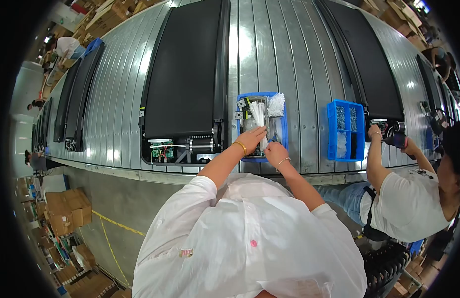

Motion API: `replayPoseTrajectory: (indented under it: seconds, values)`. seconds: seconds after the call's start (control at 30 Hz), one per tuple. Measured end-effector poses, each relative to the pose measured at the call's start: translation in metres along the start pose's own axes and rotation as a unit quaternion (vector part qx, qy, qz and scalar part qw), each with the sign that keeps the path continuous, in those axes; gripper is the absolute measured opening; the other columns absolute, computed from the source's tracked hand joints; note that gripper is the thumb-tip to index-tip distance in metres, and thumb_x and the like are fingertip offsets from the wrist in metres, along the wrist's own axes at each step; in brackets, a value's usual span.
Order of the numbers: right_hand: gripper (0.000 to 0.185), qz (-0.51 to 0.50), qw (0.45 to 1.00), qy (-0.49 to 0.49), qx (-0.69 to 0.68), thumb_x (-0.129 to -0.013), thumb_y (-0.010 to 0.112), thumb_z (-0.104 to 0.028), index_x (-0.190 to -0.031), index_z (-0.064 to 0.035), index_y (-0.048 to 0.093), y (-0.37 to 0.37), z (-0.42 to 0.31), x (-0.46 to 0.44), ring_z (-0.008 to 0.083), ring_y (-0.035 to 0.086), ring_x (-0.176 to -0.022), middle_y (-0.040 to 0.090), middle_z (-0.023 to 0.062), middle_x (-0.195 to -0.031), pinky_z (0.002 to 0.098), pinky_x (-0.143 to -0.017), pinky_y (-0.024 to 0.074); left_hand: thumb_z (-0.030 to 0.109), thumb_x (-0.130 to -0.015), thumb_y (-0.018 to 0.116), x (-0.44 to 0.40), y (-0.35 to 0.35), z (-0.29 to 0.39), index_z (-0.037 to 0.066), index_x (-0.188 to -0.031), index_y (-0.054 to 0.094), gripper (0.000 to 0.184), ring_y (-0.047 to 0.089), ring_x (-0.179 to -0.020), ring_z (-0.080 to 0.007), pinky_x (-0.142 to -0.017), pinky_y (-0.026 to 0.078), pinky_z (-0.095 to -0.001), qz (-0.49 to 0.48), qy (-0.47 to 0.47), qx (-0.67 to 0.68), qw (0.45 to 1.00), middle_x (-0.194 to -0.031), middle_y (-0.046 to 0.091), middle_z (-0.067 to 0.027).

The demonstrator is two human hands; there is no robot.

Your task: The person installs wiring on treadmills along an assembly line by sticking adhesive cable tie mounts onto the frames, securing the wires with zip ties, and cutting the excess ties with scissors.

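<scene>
Your left hand [251, 139] touches white ties [258, 112] in the blue tray [285, 130], likely set near for reach. Your right hand [276, 154] looks curled; I cannot tell either's grip.

You stand at a slatted metal bench [309, 119]; directly on it lie several long black units [187, 74], with a blue tray [285, 130] and a divided blue box [331, 131] between the nearest two
</scene>
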State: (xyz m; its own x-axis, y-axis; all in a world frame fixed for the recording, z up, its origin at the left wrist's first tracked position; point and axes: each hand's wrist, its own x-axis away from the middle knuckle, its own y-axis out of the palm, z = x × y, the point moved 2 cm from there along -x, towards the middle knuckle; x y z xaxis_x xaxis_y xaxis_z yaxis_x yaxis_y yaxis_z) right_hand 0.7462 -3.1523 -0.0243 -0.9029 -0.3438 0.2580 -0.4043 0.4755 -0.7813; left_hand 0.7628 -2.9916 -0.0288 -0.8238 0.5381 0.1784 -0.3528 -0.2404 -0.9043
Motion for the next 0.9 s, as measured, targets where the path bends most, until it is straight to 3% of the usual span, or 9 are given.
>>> replayPoseTrajectory:
  seconds: [0.13,0.2,0.3,0.4,0.47,0.5,0.57,0.67,0.9]
  values:
    - [0.017,-0.071,0.992,-0.009,-0.103,-0.071,0.059,-0.018,-0.071,-0.0012,0.063,-0.020,-0.006,0.044,0.0316,0.060,-0.064,0.061,0.0171,-0.067,0.0398,-0.061,0.0469,-0.006,-0.068,0.053,0.002,0.007,-0.002,0.005,-0.131,0.041,0.065,0.032,-0.132,-0.0253,-0.106,0.032,-0.0316,0.011,-0.010,0.007,1.000,-0.145,0.029,-0.0090]
    - [0.018,-0.139,0.969,-0.005,-0.205,-0.072,0.060,-0.018,-0.070,0.0002,0.062,-0.056,-0.018,0.080,0.0185,0.056,-0.059,0.060,0.0111,-0.063,0.0325,-0.056,0.0444,-0.007,-0.068,0.051,0.002,0.007,-0.001,0.006,-0.131,0.041,0.065,0.035,-0.130,-0.0259,-0.104,0.035,-0.0328,0.030,-0.013,0.019,0.999,-0.145,0.029,-0.0089]
    - [0.015,-0.171,0.923,0.017,-0.345,-0.076,0.058,-0.015,-0.077,-0.0008,0.063,-0.103,-0.044,0.119,0.0129,0.054,-0.058,0.061,0.0051,-0.066,0.0290,-0.054,0.0430,-0.007,-0.070,0.052,0.012,0.007,-0.001,0.007,-0.132,0.040,0.065,0.047,-0.118,-0.0240,-0.096,0.041,-0.0321,0.106,-0.033,0.066,0.992,-0.135,0.042,-0.0088]
    - [0.012,-0.036,0.920,0.043,-0.387,-0.082,0.054,-0.011,-0.077,-0.0016,0.060,-0.111,-0.047,0.123,0.0064,0.046,-0.057,0.053,-0.0008,-0.062,0.0217,-0.052,0.0372,-0.005,-0.073,0.054,0.030,0.001,-0.002,0.007,-0.131,0.042,0.060,0.055,-0.104,-0.0207,-0.087,0.046,-0.0308,0.126,-0.102,0.183,0.970,-0.122,0.052,-0.0077]
    - [0.012,-0.030,0.922,0.033,-0.384,-0.084,0.053,-0.010,-0.079,-0.0019,0.060,-0.099,-0.047,0.115,0.0051,0.045,-0.057,0.051,-0.0020,-0.062,0.0204,-0.052,0.0364,-0.002,-0.078,0.055,0.059,0.004,0.003,0.007,-0.126,0.048,0.050,0.059,-0.086,-0.0158,-0.076,0.049,-0.0287,0.080,-0.205,0.373,0.901,-0.104,0.060,-0.0055]
    - [0.012,-0.046,0.927,0.021,-0.373,-0.085,0.053,-0.011,-0.081,-0.0020,0.060,-0.087,-0.048,0.108,0.0050,0.045,-0.057,0.052,-0.0020,-0.062,0.0206,-0.052,0.0368,-0.002,-0.078,0.055,0.077,-0.008,0.015,0.007,-0.126,0.048,0.050,0.059,-0.086,-0.0158,-0.076,0.049,-0.0287,0.084,-0.219,0.370,0.899,-0.104,0.060,-0.0055]
    - [0.013,-0.068,0.929,0.003,-0.365,-0.085,0.053,-0.012,-0.083,-0.0020,0.060,-0.067,-0.059,0.099,0.0050,0.046,-0.058,0.052,-0.0020,-0.062,0.0209,-0.052,0.0372,0.007,-0.085,0.057,0.110,-0.044,0.051,0.003,-0.115,0.058,0.030,0.055,-0.072,-0.0090,-0.068,0.047,-0.0226,0.040,-0.108,0.753,0.648,-0.083,0.060,-0.0011]
    - [0.011,-0.227,0.881,-0.001,-0.416,-0.084,0.055,-0.012,-0.082,-0.0015,0.059,-0.045,-0.084,0.085,0.0056,0.046,-0.057,0.052,-0.0017,-0.063,0.0212,-0.052,0.0377,0.011,-0.088,0.057,0.146,-0.066,0.052,0.001,-0.109,0.061,0.024,0.056,-0.070,-0.0089,-0.066,0.047,-0.0217,0.098,-0.145,0.783,0.598,-0.082,0.061,-0.0017]
    - [0.014,-0.119,0.939,-0.020,-0.323,-0.083,0.058,-0.014,-0.082,0.0004,0.058,0.005,-0.174,0.065,0.0088,0.050,-0.057,0.056,0.0034,-0.063,0.0254,-0.053,0.0412,0.015,-0.088,0.058,0.216,-0.071,-0.012,-0.002,-0.108,0.062,0.026,0.056,-0.068,-0.0079,-0.065,0.046,-0.0196,0.158,-0.229,0.763,0.583,-0.079,0.062,-0.0022]
